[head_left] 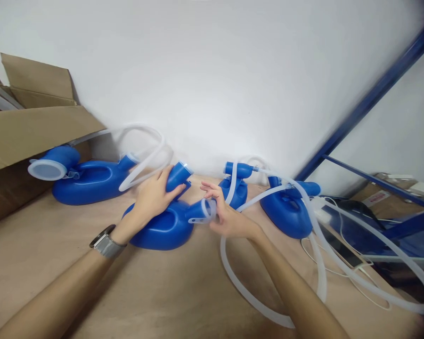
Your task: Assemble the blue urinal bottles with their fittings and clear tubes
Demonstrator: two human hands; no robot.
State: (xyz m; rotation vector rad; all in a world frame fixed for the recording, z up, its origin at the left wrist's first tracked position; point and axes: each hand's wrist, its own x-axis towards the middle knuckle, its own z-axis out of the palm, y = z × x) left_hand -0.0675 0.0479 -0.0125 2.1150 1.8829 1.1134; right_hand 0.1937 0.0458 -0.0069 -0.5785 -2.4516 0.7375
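Observation:
A blue plastic urinal bottle [164, 233] lies on its side on the table in front of me. My left hand [153, 195] wraps round a blue tubular funnel piece [178, 174] just above that bottle, its clear-rimmed end tilted up and right. At the bottle's neck, my right hand [229, 216] pinches a translucent cap [209, 212] with thumb and forefinger, while its other fingers are raised. From the cap, a translucent strap runs along under the neck. Whether the cap sits fully on the mouth, I cannot tell.
Similar blue bottles stand at the left [92, 183], behind my right hand [238, 193] and at the right [288, 214]. White hoses [240, 282] loop across the table. An open cardboard box [38, 136], a phone [342, 247] with cable and a blue metal frame [367, 101] flank the table.

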